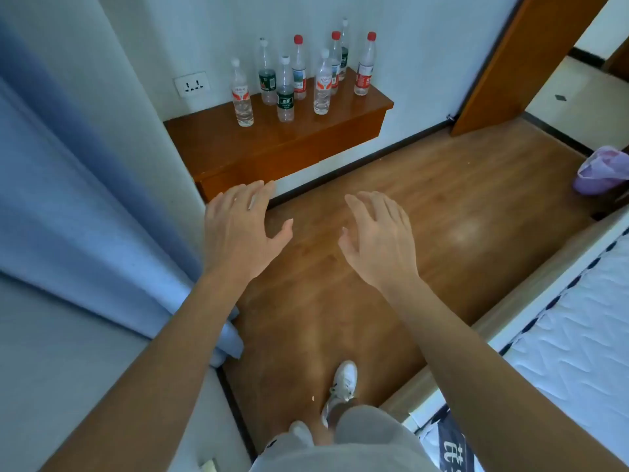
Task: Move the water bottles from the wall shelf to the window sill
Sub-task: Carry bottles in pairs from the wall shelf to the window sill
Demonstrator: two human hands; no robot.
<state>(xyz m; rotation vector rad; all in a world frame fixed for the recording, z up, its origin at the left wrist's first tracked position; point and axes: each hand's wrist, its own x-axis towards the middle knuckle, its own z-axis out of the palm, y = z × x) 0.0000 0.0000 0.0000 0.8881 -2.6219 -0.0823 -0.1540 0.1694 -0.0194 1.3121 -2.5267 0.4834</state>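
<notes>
Both hands, left hand and right hand, released, empty, reaching toward 12 o'clock for water bottles on wall shelf.

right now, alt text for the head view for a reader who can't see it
The left hand and right hand reach forward, open and empty, toward eight water bottles standing on a brown wall shelf. A blue curtain hangs at left; a mattress edges in at right.
</notes>
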